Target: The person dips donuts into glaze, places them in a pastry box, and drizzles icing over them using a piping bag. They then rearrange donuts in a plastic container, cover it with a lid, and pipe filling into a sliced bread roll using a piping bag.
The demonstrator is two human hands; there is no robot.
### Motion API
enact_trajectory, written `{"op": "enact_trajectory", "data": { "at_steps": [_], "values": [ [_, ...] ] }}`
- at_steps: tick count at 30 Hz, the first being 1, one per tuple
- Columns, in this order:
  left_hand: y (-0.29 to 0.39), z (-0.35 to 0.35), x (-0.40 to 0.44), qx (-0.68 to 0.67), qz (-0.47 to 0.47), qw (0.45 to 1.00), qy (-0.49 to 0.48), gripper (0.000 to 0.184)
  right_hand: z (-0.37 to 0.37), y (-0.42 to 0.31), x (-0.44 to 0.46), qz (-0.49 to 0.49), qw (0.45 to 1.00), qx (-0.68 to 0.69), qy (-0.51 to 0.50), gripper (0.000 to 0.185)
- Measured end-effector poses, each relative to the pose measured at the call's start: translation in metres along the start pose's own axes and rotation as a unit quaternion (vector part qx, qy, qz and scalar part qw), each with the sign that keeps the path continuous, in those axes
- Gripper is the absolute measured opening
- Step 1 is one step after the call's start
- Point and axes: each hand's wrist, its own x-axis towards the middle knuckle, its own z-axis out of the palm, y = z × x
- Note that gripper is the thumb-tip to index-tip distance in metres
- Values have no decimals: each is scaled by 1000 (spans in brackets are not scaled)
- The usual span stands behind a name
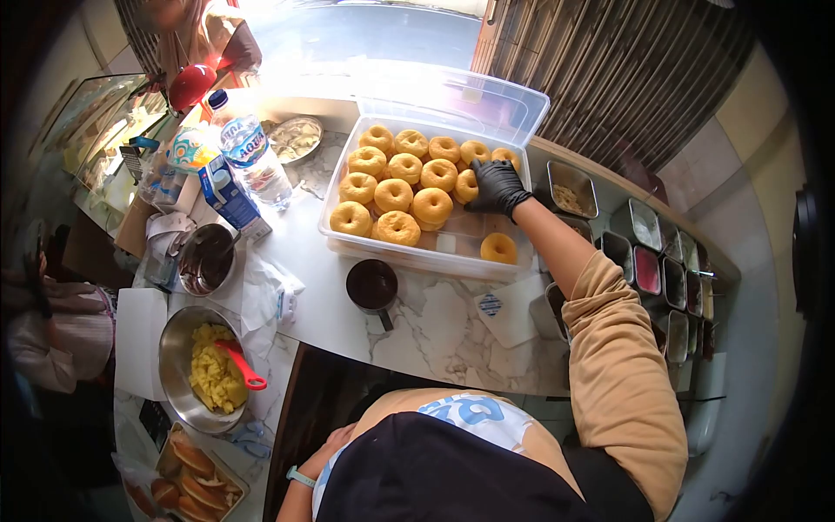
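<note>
My right hand [498, 188], in a black glove, reaches into a clear plastic box [361, 242] of ring doughnuts. Its fingers are closed on the edge of a doughnut [466, 185] at the right of the stacked rows. Other golden doughnuts [393, 195] fill the left and back of the box, some on top of others. One doughnut [498, 248] lies apart in the front right corner. Against my body, low in the view, rests my left hand [337, 441]; its fingers are mostly hidden by my clothing. A pale watch is on that wrist.
A dark mug [371, 285] stands before the box. To the left are a water bottle [252, 152], a blue carton [233, 198], a bowl of dark sauce [207, 261] and a steel bowl [178, 387] of yellow filling. Topping tins [644, 224] line the right. Another person stands back left.
</note>
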Motion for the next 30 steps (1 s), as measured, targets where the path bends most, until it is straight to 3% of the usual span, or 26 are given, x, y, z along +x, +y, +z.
{"op": "enact_trajectory", "data": {
  "at_steps": [5,8,11,14,17,21,23,25,26,29,30],
  "values": [
    [-4,2,-2,17,14,1000,-2,51,8,2,9,-8,999,42,-5,65],
    [-4,3,-5,25,22,999,0,52,2,-3,-5,-103,994,-26,8,65],
    [-6,5,-6,30,29,999,1,52,-17,-19,-34,-213,974,-5,-75,60],
    [-4,5,-4,37,34,999,2,52,-14,-24,-48,-269,933,189,-147,56],
    [-1,5,-3,51,43,998,4,52,21,-31,-49,-281,923,259,-38,55],
    [-7,7,-1,69,58,996,1,54,21,-41,-50,-216,920,327,27,62],
    [-6,5,-1,50,58,997,-2,54,-6,-39,-53,-65,912,380,-137,85],
    [-11,7,-1,66,72,995,-4,54,-21,-30,-57,-1,841,489,-232,86],
    [-14,8,-1,74,79,994,-6,54,-19,-27,-60,46,825,515,-227,67],
    [-21,10,-3,51,92,994,-5,53,-11,-22,-61,95,702,628,-323,46],
    [-21,9,-2,45,83,995,-9,53,-2,-30,-64,99,661,690,-277,29]
  ]
}}
